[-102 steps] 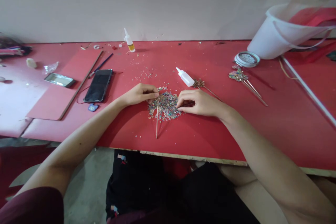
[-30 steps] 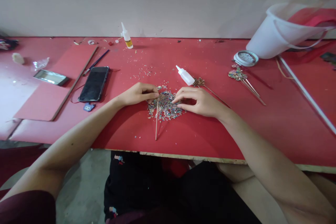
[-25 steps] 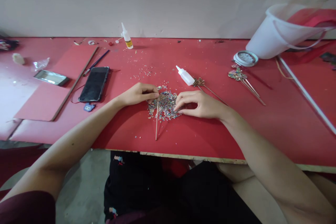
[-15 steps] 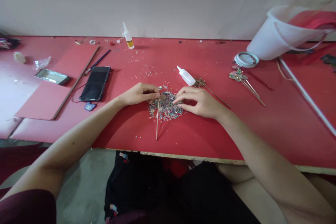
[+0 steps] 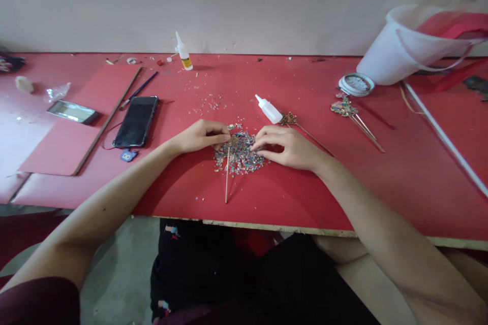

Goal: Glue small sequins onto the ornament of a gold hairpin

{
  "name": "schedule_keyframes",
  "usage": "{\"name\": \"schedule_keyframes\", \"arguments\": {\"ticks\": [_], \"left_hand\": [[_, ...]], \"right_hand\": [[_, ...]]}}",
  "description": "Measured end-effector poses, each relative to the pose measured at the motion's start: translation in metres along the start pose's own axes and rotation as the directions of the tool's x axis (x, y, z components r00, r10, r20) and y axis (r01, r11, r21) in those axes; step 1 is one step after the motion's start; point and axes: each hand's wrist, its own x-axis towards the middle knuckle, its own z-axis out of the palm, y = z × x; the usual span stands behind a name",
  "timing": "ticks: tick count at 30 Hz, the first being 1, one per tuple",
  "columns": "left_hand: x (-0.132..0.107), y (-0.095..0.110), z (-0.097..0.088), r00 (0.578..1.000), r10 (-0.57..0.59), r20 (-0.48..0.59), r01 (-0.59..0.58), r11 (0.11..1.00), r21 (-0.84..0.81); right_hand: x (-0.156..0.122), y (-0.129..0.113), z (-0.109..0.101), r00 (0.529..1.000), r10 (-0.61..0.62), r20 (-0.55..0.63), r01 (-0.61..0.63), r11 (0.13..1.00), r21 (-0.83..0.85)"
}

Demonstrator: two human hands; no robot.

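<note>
My left hand (image 5: pixel 204 136) is closed, thumb and fingers pinched at the upper end of a thin metal hair stick (image 5: pixel 227 177). The stick points down towards the table's front edge, and its ornamental head is hard to tell from the chips behind it. Beneath and between both hands spreads a pile of small shiny multicoloured chips (image 5: pixel 244 162). At the right edge of that pile my right hand (image 5: pixel 285 146) has its thumb and fingertips brought together; whatever they pinch is too small to make out. Just beyond the right hand lie a white glue bottle (image 5: pixel 269 110) and another hair stick (image 5: pixel 314 138) with a branching head.
A second glue bottle (image 5: pixel 184 53) stands near the wall. To the left are a phone (image 5: pixel 136 122), a brush (image 5: pixel 139 90), a board (image 5: pixel 57 150) and a small metal tin (image 5: pixel 73 111). On the right, a decorated hairpin (image 5: pixel 345 107) lies before a round lid (image 5: pixel 357 85) and a white bucket (image 5: pixel 400 51).
The whole view has shifted slightly. Both hands keep almost the same pose over the chips, and the hair stick stays in the left hand.
</note>
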Motion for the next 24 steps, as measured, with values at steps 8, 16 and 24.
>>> {"name": "schedule_keyframes", "arguments": {"ticks": [8,16,24], "left_hand": [[-0.0017,0.0024,-0.0005,1.0,0.008,0.002,-0.008,1.0,0.012],[-0.0012,0.0026,-0.0006,1.0,0.005,0.003,-0.005,1.0,0.015],[0.0003,0.002,0.0005,1.0,-0.017,-0.003,0.017,1.0,-0.01]], "right_hand": [[0.0003,0.0008,0.0008,1.0,0.001,0.026,-0.002,0.999,0.04],[0.0005,0.0001,0.0038,0.999,0.03,-0.031,-0.031,0.999,-0.032],[0.0007,-0.0011,0.0036,1.0,0.008,0.0,-0.008,0.999,-0.038]]}}
